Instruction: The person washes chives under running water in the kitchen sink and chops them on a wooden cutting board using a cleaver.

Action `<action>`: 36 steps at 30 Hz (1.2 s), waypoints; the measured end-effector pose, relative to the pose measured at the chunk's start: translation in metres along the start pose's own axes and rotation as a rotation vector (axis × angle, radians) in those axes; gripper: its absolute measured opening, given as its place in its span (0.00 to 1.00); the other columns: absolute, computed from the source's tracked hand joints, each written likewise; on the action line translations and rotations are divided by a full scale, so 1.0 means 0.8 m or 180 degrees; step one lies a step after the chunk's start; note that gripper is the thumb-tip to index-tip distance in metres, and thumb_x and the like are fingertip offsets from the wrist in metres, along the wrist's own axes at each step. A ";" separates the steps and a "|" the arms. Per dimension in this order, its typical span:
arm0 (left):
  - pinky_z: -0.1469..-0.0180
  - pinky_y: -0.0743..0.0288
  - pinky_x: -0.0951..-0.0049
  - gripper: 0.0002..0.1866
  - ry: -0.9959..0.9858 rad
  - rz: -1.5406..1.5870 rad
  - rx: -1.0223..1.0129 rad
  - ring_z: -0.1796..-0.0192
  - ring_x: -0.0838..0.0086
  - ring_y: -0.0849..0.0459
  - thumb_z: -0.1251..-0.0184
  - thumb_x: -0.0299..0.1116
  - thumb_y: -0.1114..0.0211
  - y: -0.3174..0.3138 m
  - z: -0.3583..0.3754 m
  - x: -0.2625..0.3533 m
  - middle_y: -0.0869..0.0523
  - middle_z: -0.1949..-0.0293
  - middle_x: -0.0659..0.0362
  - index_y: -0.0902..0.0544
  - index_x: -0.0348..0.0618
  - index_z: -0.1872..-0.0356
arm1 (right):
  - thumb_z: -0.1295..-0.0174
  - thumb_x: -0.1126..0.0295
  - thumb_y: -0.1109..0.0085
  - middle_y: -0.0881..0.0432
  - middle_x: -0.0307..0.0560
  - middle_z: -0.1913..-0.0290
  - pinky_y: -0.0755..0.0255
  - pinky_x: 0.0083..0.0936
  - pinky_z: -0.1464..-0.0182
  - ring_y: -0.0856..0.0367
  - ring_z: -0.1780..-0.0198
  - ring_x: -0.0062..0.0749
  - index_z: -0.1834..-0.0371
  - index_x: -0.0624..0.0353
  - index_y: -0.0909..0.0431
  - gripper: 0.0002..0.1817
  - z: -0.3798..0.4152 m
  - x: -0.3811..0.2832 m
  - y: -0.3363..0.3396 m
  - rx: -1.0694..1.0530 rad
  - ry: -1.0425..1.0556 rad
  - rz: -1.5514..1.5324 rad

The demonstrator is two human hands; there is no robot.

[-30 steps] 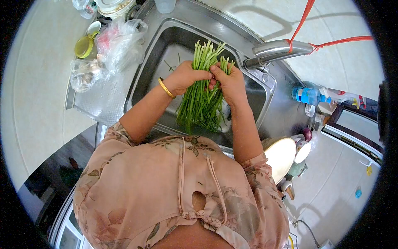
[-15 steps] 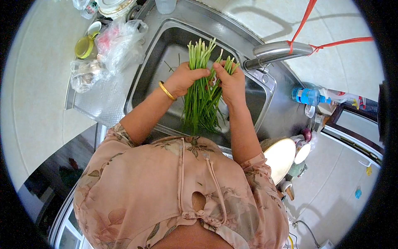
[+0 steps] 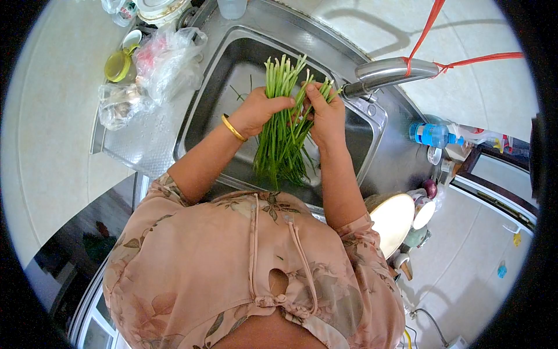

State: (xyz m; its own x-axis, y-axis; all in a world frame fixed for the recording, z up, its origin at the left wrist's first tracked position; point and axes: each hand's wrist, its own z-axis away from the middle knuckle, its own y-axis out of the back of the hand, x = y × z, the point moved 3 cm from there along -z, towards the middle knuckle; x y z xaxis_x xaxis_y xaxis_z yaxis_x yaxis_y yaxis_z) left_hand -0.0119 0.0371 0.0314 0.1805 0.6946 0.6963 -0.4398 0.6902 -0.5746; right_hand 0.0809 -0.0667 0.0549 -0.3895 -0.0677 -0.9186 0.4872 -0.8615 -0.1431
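Over the metal sink (image 3: 203,96), my left hand (image 3: 260,110) is wrapped round a bunch of long green stalks (image 3: 278,139), their pale ends pointing up and their leafy ends hanging down. A yellow bangle (image 3: 233,128) circles my left wrist. My right hand (image 3: 326,116) pinches a smaller part of the stalks close beside, with thumb and fingers near the pale ends. A few loose green bits lie in the sink left of the bunch.
A curved faucet (image 3: 386,71) with red ties stands at the sink's upper right. Plastic bags (image 3: 168,64) and a yellow-green cup (image 3: 118,66) lie left. Along the right are a blue-labelled bottle (image 3: 431,135), a red onion (image 3: 430,187) and a round board (image 3: 392,224).
The stalks in my right hand have tilted and spread slightly to the right. My right hand has shifted a little, while my left hand keeps its hold in nearly the same place.
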 end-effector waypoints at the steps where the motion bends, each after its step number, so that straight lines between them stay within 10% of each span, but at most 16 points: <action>1: 0.65 0.25 0.73 0.09 0.0000 -0.0013 -0.0008 0.69 0.74 0.20 0.46 0.31 0.38 0.000 0.000 0.000 0.19 0.70 0.59 0.22 0.38 0.64 | 0.45 0.64 0.39 0.28 0.33 0.79 0.43 0.13 0.81 0.35 0.81 0.15 0.65 0.58 0.24 0.11 -0.001 0.001 0.000 -0.0051 -0.0028 -0.0025; 36: 0.60 0.24 0.72 0.15 0.0464 0.0493 -0.0369 0.64 0.70 0.18 0.44 0.31 0.42 0.010 -0.005 -0.012 0.18 0.63 0.55 0.24 0.34 0.57 | 0.41 0.69 0.46 0.22 0.40 0.72 0.31 0.20 0.69 0.26 0.73 0.23 0.67 0.60 0.27 0.06 0.007 0.000 -0.002 -0.0156 0.0140 0.0243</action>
State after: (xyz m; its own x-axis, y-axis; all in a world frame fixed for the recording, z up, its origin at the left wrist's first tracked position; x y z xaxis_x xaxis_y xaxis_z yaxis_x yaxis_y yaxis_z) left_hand -0.0137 0.0367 0.0189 0.2475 0.8100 0.5316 -0.3698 0.5861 -0.7209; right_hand 0.0755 -0.0683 0.0572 -0.3155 -0.1093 -0.9426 0.5524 -0.8289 -0.0888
